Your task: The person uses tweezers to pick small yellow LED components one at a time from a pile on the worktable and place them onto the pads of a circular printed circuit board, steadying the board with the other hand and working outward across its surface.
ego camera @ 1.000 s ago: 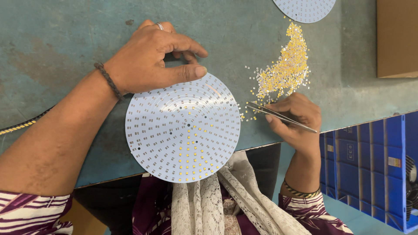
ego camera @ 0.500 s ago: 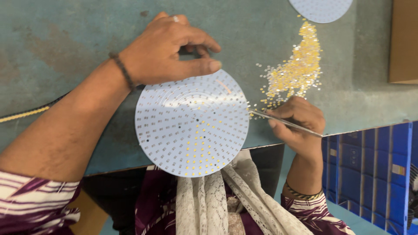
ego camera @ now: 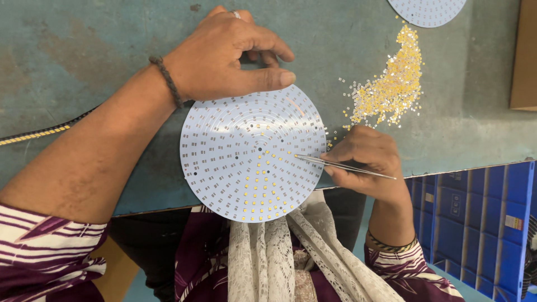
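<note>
Pinching tweezers, right hand beside disc; left hand presses rim.

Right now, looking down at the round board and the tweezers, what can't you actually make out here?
- Head view: whether the tweezers in the right hand grip a chip at their tip; too small.
- The far rim of the round board under the left hand.
- The second board, cut off by the top edge.
- The brown box, cut off at the right edge.
- Single pieces in the yellow chip pile; too small.
</note>
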Demonstrator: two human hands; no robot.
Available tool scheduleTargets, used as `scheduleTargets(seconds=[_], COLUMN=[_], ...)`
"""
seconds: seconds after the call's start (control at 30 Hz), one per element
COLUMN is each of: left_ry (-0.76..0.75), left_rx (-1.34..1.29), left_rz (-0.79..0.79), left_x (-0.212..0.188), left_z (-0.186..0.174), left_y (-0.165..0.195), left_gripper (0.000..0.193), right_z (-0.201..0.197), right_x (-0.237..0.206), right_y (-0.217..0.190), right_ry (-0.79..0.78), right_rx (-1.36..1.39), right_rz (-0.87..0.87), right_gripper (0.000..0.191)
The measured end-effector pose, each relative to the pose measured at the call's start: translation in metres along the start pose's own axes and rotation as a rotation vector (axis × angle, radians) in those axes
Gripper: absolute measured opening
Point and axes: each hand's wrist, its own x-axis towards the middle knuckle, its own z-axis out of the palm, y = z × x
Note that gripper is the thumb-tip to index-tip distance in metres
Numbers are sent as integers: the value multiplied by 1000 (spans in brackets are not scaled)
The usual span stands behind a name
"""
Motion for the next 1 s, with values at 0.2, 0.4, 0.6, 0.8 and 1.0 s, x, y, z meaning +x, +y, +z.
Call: scheduleTargets(seconds=[0.2, 0.4, 0.6, 0.8, 1.0], left_ry=[-15, -27, -22, -24, -21], left_rx=[-15, -21, -9, -49, -23], left_rz=[-3, -25, -12, -24, -8], left_x=[-1, -2, -2, -2, -1], left_z=[-4, -4, -4, -4, -4], left_y=[4, 5, 5, 4, 4], left_gripper=[46, 46, 46, 48, 46], right_z=[-13, -15, -14, -14, -14], right_x=[-28, -48, -42, -40, -40], right_y=[12, 15, 14, 13, 11], right_ry=[281, 328, 293, 307, 312], right_rx=[-96, -93, -120, -115, -153], right_rz=[156, 241, 205, 203, 235], right_gripper=[16, 14, 14, 14, 14])
